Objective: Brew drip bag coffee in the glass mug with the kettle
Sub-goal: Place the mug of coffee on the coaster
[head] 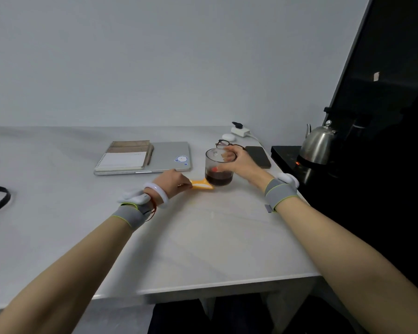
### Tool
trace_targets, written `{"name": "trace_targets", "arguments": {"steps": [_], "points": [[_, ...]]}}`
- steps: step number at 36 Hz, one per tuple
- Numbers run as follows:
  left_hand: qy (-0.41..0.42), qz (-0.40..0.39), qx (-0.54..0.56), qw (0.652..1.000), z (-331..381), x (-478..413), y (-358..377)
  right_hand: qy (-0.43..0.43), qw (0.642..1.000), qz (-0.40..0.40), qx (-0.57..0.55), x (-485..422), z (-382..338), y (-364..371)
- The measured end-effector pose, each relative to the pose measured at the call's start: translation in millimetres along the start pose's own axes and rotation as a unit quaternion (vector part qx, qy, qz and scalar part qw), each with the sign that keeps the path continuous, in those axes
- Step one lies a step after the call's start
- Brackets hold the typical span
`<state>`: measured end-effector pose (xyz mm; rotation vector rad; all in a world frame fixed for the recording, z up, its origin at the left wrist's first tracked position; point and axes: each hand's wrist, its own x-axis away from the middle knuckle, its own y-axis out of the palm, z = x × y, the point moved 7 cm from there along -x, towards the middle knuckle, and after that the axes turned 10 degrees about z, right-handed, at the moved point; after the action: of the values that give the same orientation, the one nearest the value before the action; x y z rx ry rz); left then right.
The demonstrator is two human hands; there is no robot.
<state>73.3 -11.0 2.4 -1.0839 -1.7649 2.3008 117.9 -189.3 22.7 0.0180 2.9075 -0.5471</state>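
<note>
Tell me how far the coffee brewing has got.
Done: dark coffee fills the lower part of the glass mug, and the kettle stands on its black base at the right. In hand: the right hand grips the mug near its rim while the left hand pinches the orange packet lying beside it on the table. Left: probably only clearing the packet; nothing hangs on the rim.

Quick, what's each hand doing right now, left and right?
Left hand: pinches the orange packet.
Right hand: grips the glass mug, which has dark coffee in it.
</note>
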Motion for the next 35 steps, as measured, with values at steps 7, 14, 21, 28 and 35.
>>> {"name": "trace_targets", "arguments": {"steps": [7, 14, 21, 28, 35], "points": [[-0.023, 0.000, 0.003, 1.000, -5.5, 10.6, -5.8, -0.002, 1.000, 0.013, -0.007, 5.4, -12.9, 6.7], [-0.052, -0.025, 0.016, 0.998, -4.3, 10.5, 8.4, 0.013, 0.999, 0.029, 0.001, 0.8, -12.5, 8.3], [-0.066, -0.036, 0.004, 0.997, -10.5, 6.4, 21.7, 0.021, 0.999, 0.031, -0.002, -6.0, -6.6, 16.0], [-0.065, -0.061, -0.009, 0.996, -19.9, 6.4, 28.0, 0.033, 0.999, 0.013, -0.009, -16.2, 3.4, 35.3], [-0.079, -0.066, 0.016, 0.995, -16.9, 4.7, 24.5, 0.038, 0.999, -0.015, -0.021, -21.2, 7.9, 44.0]]}}
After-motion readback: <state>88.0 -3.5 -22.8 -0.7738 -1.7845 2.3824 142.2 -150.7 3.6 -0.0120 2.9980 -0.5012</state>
